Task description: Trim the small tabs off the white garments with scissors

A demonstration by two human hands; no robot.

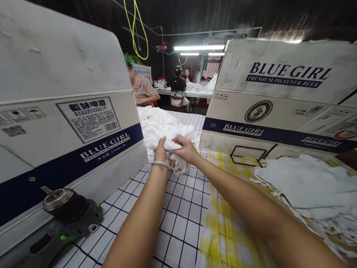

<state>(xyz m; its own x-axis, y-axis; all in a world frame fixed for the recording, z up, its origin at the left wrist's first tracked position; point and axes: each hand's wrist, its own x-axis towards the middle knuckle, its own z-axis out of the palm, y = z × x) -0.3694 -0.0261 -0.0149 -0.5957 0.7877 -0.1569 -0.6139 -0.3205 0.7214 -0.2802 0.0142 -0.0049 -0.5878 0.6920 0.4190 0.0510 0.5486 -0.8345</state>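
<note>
With left hand (pixel 161 152) and right hand (pixel 187 149), grips white cloth (pixel 173 144), blurred, probably light and soft; best pinched by bunched folds.

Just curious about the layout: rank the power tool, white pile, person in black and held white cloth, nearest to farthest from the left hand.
1. White cloth, held in the left hand.
2. White pile, just beyond it.
3. Power tool, off to the lower left.
4. Person in black, seated far back.

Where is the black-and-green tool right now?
In the head view, the black-and-green tool sits at lower left, close beside the left beer carton.
</note>
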